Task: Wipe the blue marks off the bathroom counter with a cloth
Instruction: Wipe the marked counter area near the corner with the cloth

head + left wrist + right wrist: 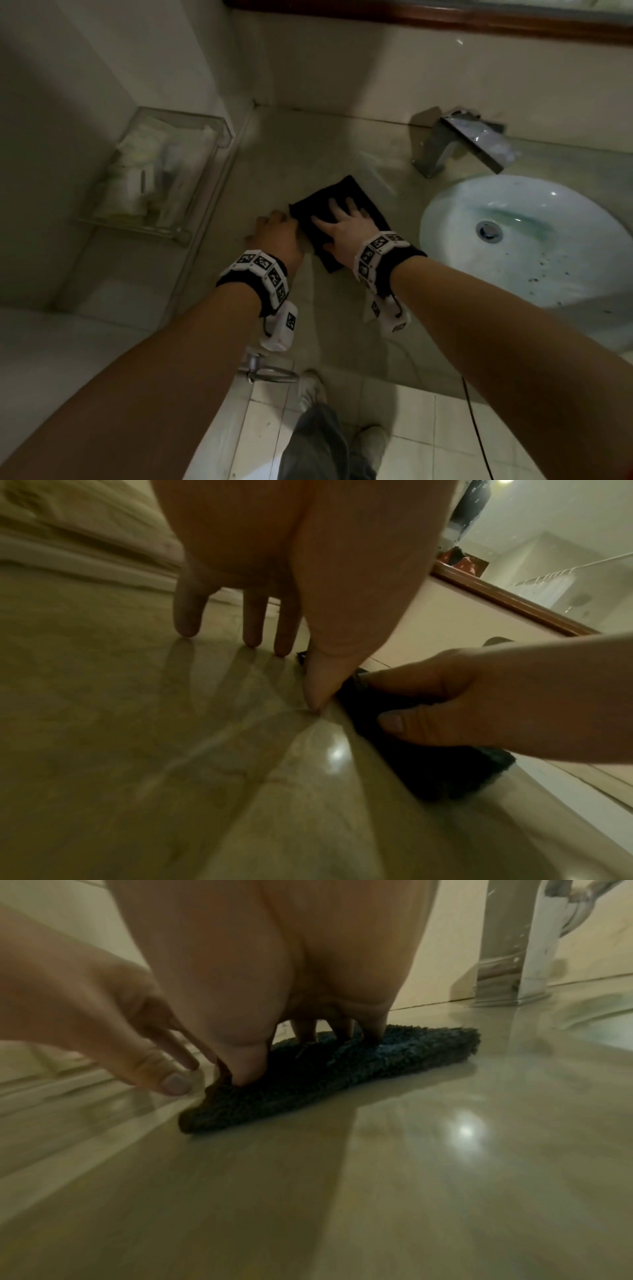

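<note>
Cloth (337,219), dark and folded, lies on the bench (298,157); right hand (344,228) presses it with spread fingers, left hand (275,236) rests fingertips beside it.

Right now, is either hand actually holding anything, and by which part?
Nothing is gripped. The right hand presses flat on the middle of the cloth, fingers spread. The left hand rests fingertips on the counter at the cloth's left edge.
</note>
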